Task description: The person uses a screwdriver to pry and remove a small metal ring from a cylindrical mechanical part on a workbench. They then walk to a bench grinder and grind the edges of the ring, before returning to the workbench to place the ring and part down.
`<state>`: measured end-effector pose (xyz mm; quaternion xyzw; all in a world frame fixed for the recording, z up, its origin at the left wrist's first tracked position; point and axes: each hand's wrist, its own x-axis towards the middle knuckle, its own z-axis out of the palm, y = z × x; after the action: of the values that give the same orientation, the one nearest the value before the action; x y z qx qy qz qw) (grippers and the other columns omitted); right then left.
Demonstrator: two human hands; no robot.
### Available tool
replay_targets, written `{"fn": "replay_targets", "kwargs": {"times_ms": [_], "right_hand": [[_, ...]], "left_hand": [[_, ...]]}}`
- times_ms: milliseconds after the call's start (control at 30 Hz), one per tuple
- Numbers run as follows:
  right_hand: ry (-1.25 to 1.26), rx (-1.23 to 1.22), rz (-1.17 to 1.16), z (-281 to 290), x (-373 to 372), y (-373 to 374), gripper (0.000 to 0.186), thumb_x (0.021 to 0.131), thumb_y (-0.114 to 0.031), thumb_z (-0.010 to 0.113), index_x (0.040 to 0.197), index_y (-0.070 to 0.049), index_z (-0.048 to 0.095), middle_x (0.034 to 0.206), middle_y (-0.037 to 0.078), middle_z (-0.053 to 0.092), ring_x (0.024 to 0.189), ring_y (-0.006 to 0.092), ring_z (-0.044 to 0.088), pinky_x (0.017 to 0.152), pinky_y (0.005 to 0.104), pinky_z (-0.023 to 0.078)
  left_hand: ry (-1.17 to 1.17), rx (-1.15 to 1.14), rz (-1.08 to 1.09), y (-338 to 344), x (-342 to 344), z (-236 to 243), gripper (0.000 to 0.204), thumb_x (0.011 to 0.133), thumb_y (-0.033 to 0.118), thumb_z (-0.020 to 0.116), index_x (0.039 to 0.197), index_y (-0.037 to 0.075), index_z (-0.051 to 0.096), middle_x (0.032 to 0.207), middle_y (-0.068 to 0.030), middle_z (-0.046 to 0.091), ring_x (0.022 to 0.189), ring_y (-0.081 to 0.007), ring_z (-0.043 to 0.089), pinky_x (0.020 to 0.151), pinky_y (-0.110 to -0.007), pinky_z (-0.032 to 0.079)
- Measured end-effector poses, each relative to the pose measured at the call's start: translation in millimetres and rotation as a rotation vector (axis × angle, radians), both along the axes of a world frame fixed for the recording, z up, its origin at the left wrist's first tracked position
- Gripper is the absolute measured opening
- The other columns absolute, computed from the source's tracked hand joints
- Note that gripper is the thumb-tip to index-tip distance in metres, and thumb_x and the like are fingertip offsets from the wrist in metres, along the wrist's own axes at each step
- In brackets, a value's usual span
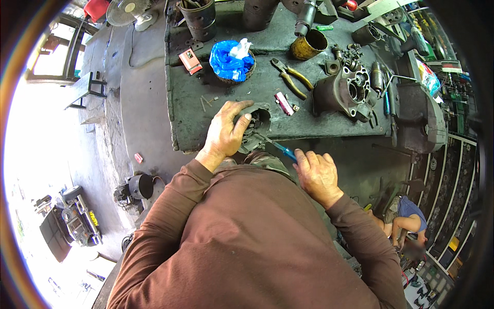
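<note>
metal housing under left hand, screwdriver w/ right hand

A small red rectangular packet lies beside a blue plastic bag.

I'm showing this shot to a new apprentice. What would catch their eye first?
First the left hand, gripping a round metal part at the near edge of the grimy bench, while the right hand works a blue-handled screwdriver into it. Next the bright blue bag in a basket at the bench's middle, then the grey housing to the right.
</note>
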<state>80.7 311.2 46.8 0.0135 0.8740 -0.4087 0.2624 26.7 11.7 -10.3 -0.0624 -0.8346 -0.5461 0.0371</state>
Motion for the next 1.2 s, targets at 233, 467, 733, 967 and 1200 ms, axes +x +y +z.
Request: {"fn": "replay_targets", "kwargs": {"times_ms": [233, 467, 733, 967, 1200], "right_hand": [[-0.854, -0.536, -0.570, 5, -25, 5, 0.021, 0.107, -0.028, 0.069, 0.110, -0.007, 0.067, 0.084, 0.005, 0.064, 0.051, 0.0090, 0.046, 0.049, 0.0276, 0.038], [0.697, 0.452, 0.622, 22, -10, -1, 0.032, 0.092, -0.011, 0.070, 0.122, -0.003, 0.068, 0.104, 0.018, 0.068, 0.080, 0.0280, 0.071, 0.066, 0.0429, 0.052], [-0.827, -0.489, -0.576, 14, -32, -1, 0.031, 0.112, -0.033, 0.063, 0.117, -0.002, 0.066, 0.081, 0.002, 0.062, 0.051, 0.0056, 0.042, 0.048, 0.0264, 0.038], [0.571, 0.431, 0.517, 19, -8, -1, 0.037, 0.093, -0.019, 0.075, 0.126, -0.006, 0.065, 0.100, 0.015, 0.071, 0.078, 0.0339, 0.071, 0.070, 0.0448, 0.057], [0.055, 0.001, 0.137, 10, -13, -10, 0.025, 0.107, -0.022, 0.063, 0.125, -0.004, 0.064, 0.084, 0.008, 0.064, 0.062, 0.0174, 0.060, 0.052, 0.0326, 0.044]], "left_hand": [[0.045, -0.061, -0.008, 6, 7, 1, 0.037, 0.100, 0.023, 0.066, 0.131, 0.004, 0.072, 0.116, -0.0225, 0.070, 0.108, -0.0429, 0.066, 0.098, -0.048, 0.054], [0.005, -0.014, -0.018, -1, -1, -1, 0.037, 0.101, 0.023, 0.064, 0.130, 0.002, 0.071, 0.118, -0.0238, 0.070, 0.112, -0.0437, 0.067, 0.099, -0.046, 0.054], [0.042, -0.005, -0.017, 3, -4, -2, 0.039, 0.101, 0.024, 0.064, 0.130, 0.000, 0.071, 0.119, -0.0248, 0.069, 0.111, -0.0449, 0.067, 0.100, -0.047, 0.053], [-0.001, -0.020, -0.020, -1, -2, -1, 0.037, 0.101, 0.022, 0.065, 0.131, 0.000, 0.071, 0.120, -0.0243, 0.070, 0.113, -0.0434, 0.068, 0.100, -0.045, 0.054], [0.122, -0.098, 0.007, 9, 5, -1, 0.039, 0.097, 0.023, 0.068, 0.131, 0.003, 0.071, 0.115, -0.0220, 0.069, 0.103, -0.0419, 0.067, 0.092, -0.046, 0.055]]}}
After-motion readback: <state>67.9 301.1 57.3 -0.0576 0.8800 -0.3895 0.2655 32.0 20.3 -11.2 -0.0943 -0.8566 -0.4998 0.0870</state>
